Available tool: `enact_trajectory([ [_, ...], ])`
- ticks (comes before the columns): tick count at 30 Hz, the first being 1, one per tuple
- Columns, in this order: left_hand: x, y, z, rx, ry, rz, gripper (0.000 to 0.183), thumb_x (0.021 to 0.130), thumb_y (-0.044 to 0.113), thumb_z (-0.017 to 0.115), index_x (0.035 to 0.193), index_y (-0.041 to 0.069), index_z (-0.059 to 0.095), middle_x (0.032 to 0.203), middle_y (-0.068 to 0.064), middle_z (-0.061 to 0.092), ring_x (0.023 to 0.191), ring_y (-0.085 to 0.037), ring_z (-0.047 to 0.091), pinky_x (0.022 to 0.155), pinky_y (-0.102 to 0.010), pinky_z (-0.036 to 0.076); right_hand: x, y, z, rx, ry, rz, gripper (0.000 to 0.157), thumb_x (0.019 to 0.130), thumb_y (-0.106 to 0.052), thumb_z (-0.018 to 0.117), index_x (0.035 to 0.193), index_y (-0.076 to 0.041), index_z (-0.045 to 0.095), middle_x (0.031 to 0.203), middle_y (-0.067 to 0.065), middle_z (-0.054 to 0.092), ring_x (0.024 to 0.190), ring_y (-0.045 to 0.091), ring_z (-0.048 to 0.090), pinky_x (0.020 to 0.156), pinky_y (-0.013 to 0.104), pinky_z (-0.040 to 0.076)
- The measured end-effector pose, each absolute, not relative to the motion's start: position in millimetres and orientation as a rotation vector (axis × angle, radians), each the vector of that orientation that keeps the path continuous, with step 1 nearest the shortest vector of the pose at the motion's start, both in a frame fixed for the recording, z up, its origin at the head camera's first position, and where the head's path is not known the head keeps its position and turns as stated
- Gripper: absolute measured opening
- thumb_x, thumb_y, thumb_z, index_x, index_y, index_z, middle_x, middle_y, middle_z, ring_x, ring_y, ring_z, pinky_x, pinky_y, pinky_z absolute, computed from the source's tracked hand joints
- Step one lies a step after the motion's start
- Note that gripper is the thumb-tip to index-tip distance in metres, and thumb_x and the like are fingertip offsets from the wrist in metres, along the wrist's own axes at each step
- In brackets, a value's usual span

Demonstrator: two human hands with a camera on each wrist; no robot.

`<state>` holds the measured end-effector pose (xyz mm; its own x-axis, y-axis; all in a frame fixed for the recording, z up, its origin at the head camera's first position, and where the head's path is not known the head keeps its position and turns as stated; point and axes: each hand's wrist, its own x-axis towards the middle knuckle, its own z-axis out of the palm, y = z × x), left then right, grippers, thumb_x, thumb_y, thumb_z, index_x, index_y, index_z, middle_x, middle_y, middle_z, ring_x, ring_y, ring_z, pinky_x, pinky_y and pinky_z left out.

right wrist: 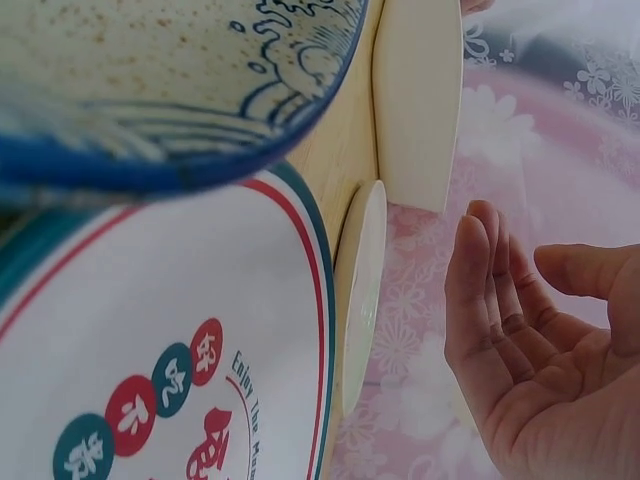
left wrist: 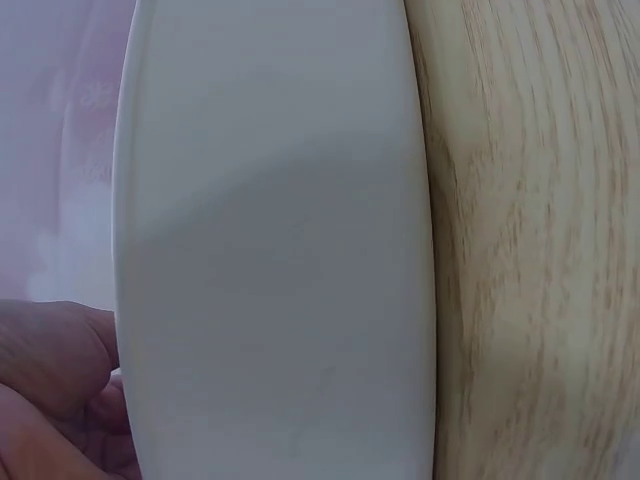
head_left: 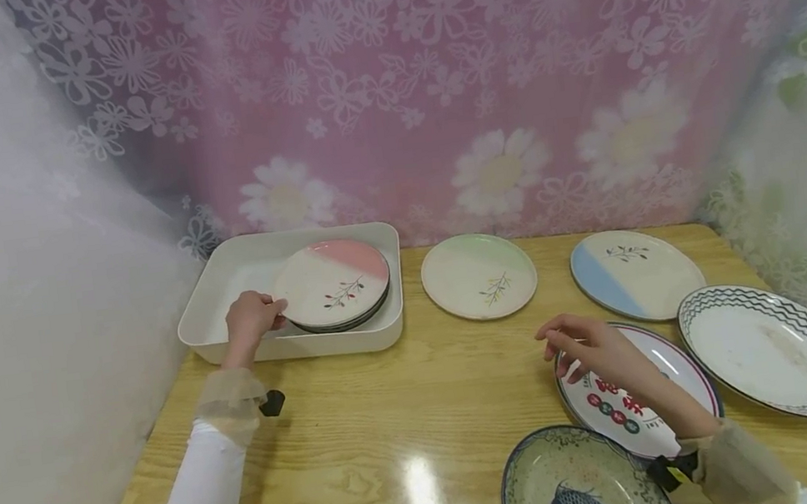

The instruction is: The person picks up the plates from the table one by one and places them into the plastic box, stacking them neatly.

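A white plate with a pink section and a red-leaf sprig (head_left: 335, 281) tops a small stack of dark-edged plates inside the white basin (head_left: 294, 348). With thumb and fingers, my left hand (head_left: 251, 319) pinches that plate's left edge above the basin's front wall. In the left wrist view the basin wall (left wrist: 275, 240) hides most of this hand (left wrist: 55, 390) and the whole plate. My right hand (head_left: 589, 347) hovers over a plate with red lettering (head_left: 677, 361), fingers relaxed and holding nothing. The right wrist view shows the same hand (right wrist: 550, 350) with thumb and fingers apart.
At the back stand a green-and-white plate (head_left: 475, 277) and a blue-and-white plate (head_left: 636, 274). A wavy-rimmed oval dish (head_left: 771, 350) lies far right, near the table edge. A fish-patterned plate (head_left: 583, 482) is at the front. A pink floral curtain (head_left: 422, 98) hangs behind the table.
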<state>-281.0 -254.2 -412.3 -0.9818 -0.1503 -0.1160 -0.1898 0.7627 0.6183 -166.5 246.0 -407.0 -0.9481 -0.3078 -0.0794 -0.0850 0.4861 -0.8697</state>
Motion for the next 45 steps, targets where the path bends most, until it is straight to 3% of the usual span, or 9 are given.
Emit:
enact_trajectory([
  [3, -281.3, -256.1, -412.2, -0.277, 2.912, 1.0, 0.042, 0.103, 0.028, 0.059, 0.117, -0.01, 0.069, 0.075, -0.008, 0.076, 0.085, -0.028, 0.075, 0.101, -0.054, 0.047, -167.4, 247.9, -405.4, -0.329, 2.509, -1.454, 0.034, 0.109, -0.022, 0.049, 0.127, 0.005, 0.058, 0.098, 0.023, 0.065, 0.075, 0.026, 0.067, 0.063, 0.043, 0.06],
  [10, -272.9, -250.2, -403.2, -0.274, 3.046, 0.97, 0.057, 0.105, 0.031, 0.052, 0.142, -0.012, 0.048, 0.095, -0.02, 0.076, 0.085, -0.033, 0.074, 0.092, -0.051, 0.052, -171.7, 256.4, -395.8, -0.319, 2.517, -1.483, 0.034, 0.109, -0.022, 0.048, 0.13, 0.004, 0.057, 0.1, 0.021, 0.065, 0.077, 0.025, 0.068, 0.064, 0.043, 0.061],
  [16, -260.7, -221.4, -386.8, -0.165, 3.188, 1.154, 0.039, 0.105, 0.022, 0.053, 0.135, -0.001, 0.061, 0.102, -0.021, 0.074, 0.077, -0.032, 0.073, 0.056, -0.03, 0.047, -191.4, 263.4, -381.8, -0.336, 2.615, -1.41, 0.037, 0.11, -0.024, 0.047, 0.131, 0.005, 0.057, 0.098, 0.017, 0.065, 0.08, 0.03, 0.07, 0.067, 0.042, 0.062],
  [21, -247.9, -186.0, -371.3, 0.051, 3.196, 1.331, 0.034, 0.104, 0.021, 0.057, 0.131, 0.002, 0.065, 0.097, -0.019, 0.073, 0.071, -0.03, 0.072, 0.047, -0.025, 0.043, -225.5, 268.1, -372.8, -0.29, 2.721, -1.287, 0.041, 0.11, -0.025, 0.046, 0.135, 0.006, 0.055, 0.106, 0.022, 0.065, 0.083, 0.031, 0.07, 0.071, 0.038, 0.062],
  [30, -226.2, -137.4, -353.9, 0.279, 3.089, 1.504, 0.029, 0.102, 0.021, 0.062, 0.127, 0.009, 0.069, 0.093, -0.012, 0.073, 0.067, -0.024, 0.07, 0.05, -0.026, 0.046, -292.5, 267.0, -383.8, -0.096, 2.68, -1.179, 0.049, 0.109, -0.021, 0.044, 0.145, 0.012, 0.042, 0.131, 0.038, 0.055, 0.086, 0.027, 0.074, 0.081, 0.04, 0.061],
  [35, -211.8, -117.0, -360.3, 0.368, 3.045, 1.514, 0.025, 0.101, 0.021, 0.063, 0.122, 0.012, 0.072, 0.089, -0.006, 0.073, 0.066, -0.018, 0.069, 0.066, -0.032, 0.052, -328.6, 269.4, -409.4, -0.015, 2.65, -1.147, 0.047, 0.106, -0.013, 0.046, 0.141, 0.018, 0.042, 0.123, 0.037, 0.058, 0.077, 0.02, 0.071, 0.077, 0.036, 0.062],
  [41, -197.3, -98.5, -377.5, 0.465, 3.016, 1.546, 0.019, 0.099, 0.017, 0.065, 0.114, 0.013, 0.076, 0.078, 0.0, 0.07, 0.059, -0.008, 0.061, 0.06, -0.027, 0.049, -340.3, 267.1, -427.3, -0.018, 2.665, -1.106, 0.042, 0.101, -0.007, 0.048, 0.132, 0.021, 0.048, 0.12, 0.036, 0.059, 0.089, 0.033, 0.071, 0.082, 0.04, 0.061],
  [42, -195.4, -96.5, -379.9, 0.473, 3.005, 1.546, 0.018, 0.099, 0.017, 0.065, 0.113, 0.012, 0.076, 0.078, 0.0, 0.07, 0.06, -0.007, 0.061, 0.052, -0.024, 0.044, -340.7, 265.6, -427.8, -0.016, 2.65, -1.119, 0.041, 0.101, -0.006, 0.049, 0.131, 0.022, 0.048, 0.121, 0.036, 0.059, 0.091, 0.033, 0.07, 0.084, 0.042, 0.06],
  [45, -190.2, -91.0, -387.4, 0.508, 2.975, 1.534, 0.017, 0.099, 0.017, 0.065, 0.111, 0.012, 0.076, 0.08, 0.002, 0.07, 0.06, -0.005, 0.061, 0.053, -0.021, 0.045, -344.6, 261.2, -429.2, -0.002, 2.619, -1.107, 0.036, 0.098, -0.001, 0.054, 0.124, 0.023, 0.052, 0.109, 0.031, 0.064, 0.085, 0.028, 0.071, 0.08, 0.04, 0.061],
])
